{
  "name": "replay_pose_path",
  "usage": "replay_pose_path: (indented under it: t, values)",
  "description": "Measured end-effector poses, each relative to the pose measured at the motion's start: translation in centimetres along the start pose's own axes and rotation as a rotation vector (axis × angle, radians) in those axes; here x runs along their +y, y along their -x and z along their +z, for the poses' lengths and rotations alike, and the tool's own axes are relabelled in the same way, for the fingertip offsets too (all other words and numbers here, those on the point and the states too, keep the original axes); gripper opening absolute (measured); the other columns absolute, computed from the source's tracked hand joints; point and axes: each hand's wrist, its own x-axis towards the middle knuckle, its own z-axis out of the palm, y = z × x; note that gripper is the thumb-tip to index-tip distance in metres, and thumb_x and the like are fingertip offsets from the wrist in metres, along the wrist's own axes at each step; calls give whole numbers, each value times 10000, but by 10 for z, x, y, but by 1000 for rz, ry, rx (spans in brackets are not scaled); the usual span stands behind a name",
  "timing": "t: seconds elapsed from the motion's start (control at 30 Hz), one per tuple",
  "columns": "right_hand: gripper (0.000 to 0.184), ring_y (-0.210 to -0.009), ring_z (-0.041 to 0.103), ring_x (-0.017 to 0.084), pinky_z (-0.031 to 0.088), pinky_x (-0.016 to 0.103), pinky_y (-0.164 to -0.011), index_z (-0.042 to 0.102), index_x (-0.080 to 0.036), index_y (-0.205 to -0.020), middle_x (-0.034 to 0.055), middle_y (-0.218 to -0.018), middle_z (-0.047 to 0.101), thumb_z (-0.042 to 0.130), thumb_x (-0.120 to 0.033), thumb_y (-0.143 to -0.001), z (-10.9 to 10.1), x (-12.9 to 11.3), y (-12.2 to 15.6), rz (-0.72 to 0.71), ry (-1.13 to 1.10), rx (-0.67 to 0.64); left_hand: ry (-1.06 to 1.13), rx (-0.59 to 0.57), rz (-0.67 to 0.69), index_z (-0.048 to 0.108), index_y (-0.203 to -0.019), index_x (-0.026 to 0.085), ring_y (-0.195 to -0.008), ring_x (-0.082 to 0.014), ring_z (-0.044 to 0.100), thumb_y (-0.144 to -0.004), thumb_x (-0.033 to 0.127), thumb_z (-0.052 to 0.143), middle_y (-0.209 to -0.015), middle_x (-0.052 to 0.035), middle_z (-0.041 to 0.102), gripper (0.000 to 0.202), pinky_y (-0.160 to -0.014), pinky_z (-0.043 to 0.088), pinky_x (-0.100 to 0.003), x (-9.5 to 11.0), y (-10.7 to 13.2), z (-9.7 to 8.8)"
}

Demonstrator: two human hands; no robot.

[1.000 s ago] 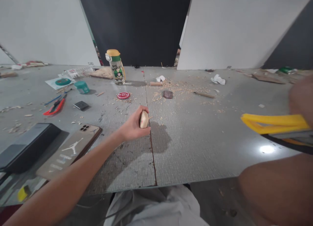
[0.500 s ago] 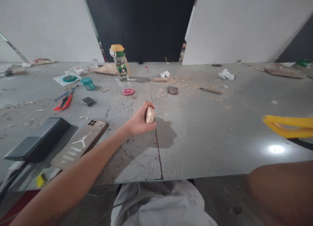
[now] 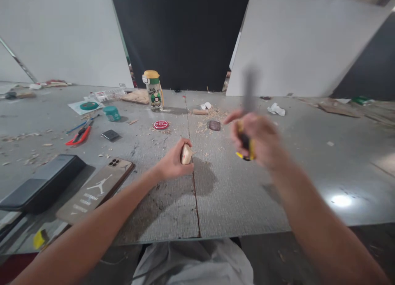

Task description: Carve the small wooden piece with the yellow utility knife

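My left hand (image 3: 175, 161) is closed around a small pale piece of wood (image 3: 186, 154) with a red mark on its end, held just over the table. To its right, my right hand (image 3: 257, 139) grips the yellow-and-black handle of a bladed tool (image 3: 246, 143). The tool's grey blade points up and is smeared by motion, so its exact kind does not show. The two hands are apart, and the blade does not touch the wood. Beyond them lie a dark reddish block (image 3: 214, 126) and a round red tin (image 3: 161, 125).
Wood shavings are scattered over the grey table (image 3: 234, 207). On the left are a phone (image 3: 95, 190), a black box-like device (image 3: 43, 184), red-handled pliers (image 3: 80, 136) and a teal jar (image 3: 111, 113). A bottle (image 3: 154, 91) stands at the back, near crumpled paper (image 3: 276, 109).
My right hand has come up into view from the right with the yellow-and-black tool. The yellow loop at the right edge is gone from there. My left hand keeps its hold on the wood.
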Motion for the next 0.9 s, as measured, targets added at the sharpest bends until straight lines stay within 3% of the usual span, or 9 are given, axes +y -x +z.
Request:
replay_pose_path:
  t: [0.03,0.1,0.2,0.3,0.53,0.73,0.9]
  values:
    - [447,-473,355,88,286,240,-442,574,-228,-944,-49,-618,421,366,-624,-952,9,8,-4,5,47,-55,-17,8,1,372,-1041,215,-576,-98,366,-664,198,620,-687,77,384,451,-529,305,-225,-2,-1,0]
    - [410,-557,405,99,300,258,-525,558,-196,-851,-24,-661,480,439,-577,-943,28,25,-8,14,271,-153,-49,36,16,385,-1030,212,-613,-106,397,-658,184,623,-718,65,415,443,-550,327,-229,-8,-2,-1]
    - [335,-611,458,123,293,274,-589,558,-195,-930,-16,-672,531,397,-485,-977,45,40,-3,2,438,-268,-44,72,46,402,-1015,210,-634,-106,430,-662,192,637,-753,55,444,424,-566,353,-229,-14,-4,-3]
    - [314,-644,479,136,273,276,-606,561,-199,-973,3,-719,576,364,-442,-989,48,41,8,-30,517,-329,31,34,19,393,-1018,213,-549,-83,405,-699,221,634,-701,78,424,400,-511,331,-211,-14,-5,-5]
    - [292,-614,425,136,233,281,-597,559,-203,-873,17,-726,585,415,-440,-963,48,44,12,-54,669,-341,75,15,24,387,-930,203,-536,-65,383,-682,211,640,-670,90,390,354,-501,310,-190,-7,-5,-6]
    - [306,-641,464,144,246,282,-604,598,-203,-974,25,-757,615,410,-444,-965,49,45,13,-54,644,-309,30,54,55,403,-915,213,-544,-77,391,-674,198,636,-679,77,425,335,-517,316,-200,-9,-4,-4]
    - [288,-614,446,135,239,278,-601,604,-207,-954,17,-727,599,421,-429,-961,50,45,13,-45,659,-319,-65,75,92,427,-915,208,-603,-100,412,-656,183,636,-708,58,447,334,-553,322,-212,-11,-5,-4]
